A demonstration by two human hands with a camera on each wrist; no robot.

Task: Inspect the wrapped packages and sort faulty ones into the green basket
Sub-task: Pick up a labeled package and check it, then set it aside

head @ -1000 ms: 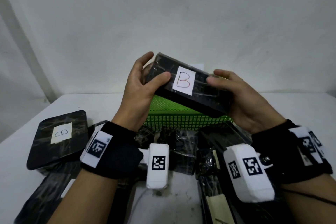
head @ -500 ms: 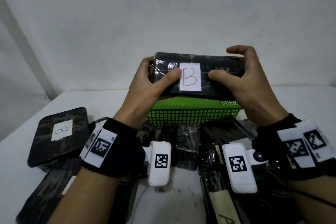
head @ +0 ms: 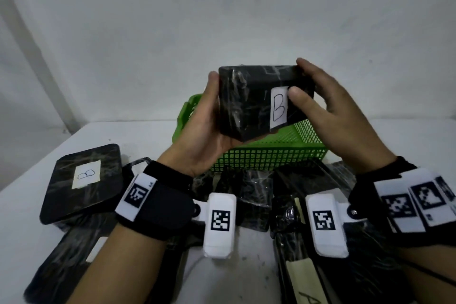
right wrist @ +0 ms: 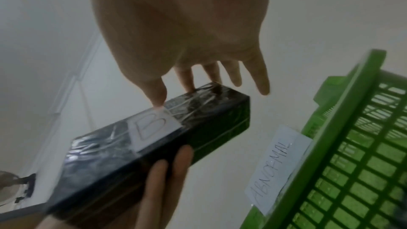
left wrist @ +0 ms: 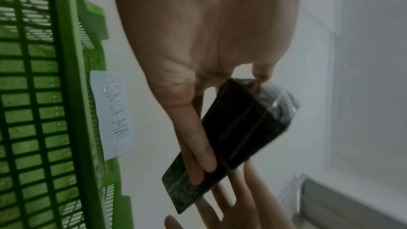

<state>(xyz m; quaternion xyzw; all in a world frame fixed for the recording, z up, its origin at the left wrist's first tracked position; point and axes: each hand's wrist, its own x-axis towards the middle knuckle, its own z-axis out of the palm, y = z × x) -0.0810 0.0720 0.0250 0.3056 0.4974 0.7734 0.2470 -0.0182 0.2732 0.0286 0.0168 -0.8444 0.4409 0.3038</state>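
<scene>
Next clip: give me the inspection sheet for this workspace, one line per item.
Surface: white table, scuffed near the front edge.
Job's things: black wrapped package labelled B held above the green basket; the basket carries a paper tag reading ABNORMAL.
Clutter: flat wrapped package with a B label at the left; more wrapped packages piled in front of the basket.
Grippers: left hand grips the package's left end from below; right hand pinches its right end.
Cables: thin white cable on the table between the wrists.
Surroundings: plain white wall.
</scene>
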